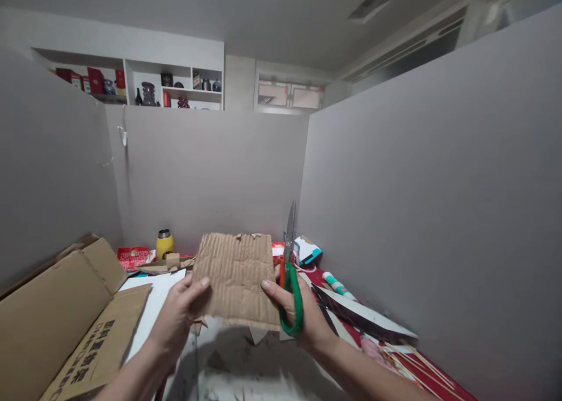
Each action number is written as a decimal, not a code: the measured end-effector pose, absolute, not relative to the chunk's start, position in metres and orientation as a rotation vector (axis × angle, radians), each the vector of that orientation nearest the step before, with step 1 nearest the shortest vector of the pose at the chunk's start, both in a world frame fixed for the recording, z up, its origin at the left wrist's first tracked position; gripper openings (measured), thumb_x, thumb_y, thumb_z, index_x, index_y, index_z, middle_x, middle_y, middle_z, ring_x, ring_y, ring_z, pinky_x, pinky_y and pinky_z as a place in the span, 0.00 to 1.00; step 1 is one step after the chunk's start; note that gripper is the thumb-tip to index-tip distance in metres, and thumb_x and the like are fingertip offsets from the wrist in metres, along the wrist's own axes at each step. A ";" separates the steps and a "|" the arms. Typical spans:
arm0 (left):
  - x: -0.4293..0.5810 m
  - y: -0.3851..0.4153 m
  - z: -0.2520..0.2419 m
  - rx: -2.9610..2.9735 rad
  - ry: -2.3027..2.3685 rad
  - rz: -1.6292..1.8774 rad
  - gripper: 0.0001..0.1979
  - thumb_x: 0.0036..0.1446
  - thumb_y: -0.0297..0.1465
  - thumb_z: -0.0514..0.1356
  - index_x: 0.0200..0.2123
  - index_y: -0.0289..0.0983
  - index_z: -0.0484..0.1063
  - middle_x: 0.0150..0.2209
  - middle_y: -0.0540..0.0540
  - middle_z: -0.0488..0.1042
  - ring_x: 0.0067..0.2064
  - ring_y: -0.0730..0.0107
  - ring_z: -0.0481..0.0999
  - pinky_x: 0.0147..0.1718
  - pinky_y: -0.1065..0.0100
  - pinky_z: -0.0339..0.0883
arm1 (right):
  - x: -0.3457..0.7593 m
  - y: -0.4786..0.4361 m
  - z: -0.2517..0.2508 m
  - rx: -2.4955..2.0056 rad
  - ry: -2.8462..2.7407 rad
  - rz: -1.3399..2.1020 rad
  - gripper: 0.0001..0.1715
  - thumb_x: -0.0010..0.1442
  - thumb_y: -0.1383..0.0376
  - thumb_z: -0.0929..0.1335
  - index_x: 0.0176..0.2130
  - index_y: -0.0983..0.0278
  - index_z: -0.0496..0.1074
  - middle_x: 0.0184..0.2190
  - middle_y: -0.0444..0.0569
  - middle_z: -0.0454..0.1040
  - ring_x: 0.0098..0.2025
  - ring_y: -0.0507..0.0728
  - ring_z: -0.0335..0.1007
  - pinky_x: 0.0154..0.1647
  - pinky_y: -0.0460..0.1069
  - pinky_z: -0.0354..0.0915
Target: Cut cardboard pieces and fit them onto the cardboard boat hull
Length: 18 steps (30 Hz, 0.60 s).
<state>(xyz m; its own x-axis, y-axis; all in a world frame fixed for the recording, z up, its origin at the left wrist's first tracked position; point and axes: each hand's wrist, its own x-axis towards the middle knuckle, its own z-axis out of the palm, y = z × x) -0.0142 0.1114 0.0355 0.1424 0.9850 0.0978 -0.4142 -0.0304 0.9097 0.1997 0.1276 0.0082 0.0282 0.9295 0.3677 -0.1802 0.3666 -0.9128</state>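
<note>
A squarish piece of corrugated cardboard (237,278) is held up in front of me, its ridged side facing me and its top edge torn. My left hand (188,298) grips its left side, thumb on the front. On the other side, my right hand (298,307) pinches the right edge with the thumb in front. Scissors (293,295) with green handles also sit in my right hand, blades pointing up. The fingers of both hands are mostly hidden behind the cardboard.
A large cardboard box (57,307) stands at the left. Behind it is a yellow bottle (165,244). Along the right lie a striped roll (338,285), a long black-and-white strip (364,314) and thin wooden sticks (424,363). Grey partitions (211,167) enclose the table.
</note>
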 end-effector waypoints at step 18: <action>-0.047 0.115 0.049 2.414 1.267 1.657 0.18 0.61 0.31 0.54 0.54 0.35 0.70 0.51 0.39 0.76 0.53 0.54 0.74 0.53 0.59 0.65 | 0.202 0.134 0.007 -0.777 -0.968 1.168 0.24 0.46 0.50 0.75 0.29 0.66 0.68 0.26 0.47 0.73 0.24 0.52 0.68 0.15 0.43 0.65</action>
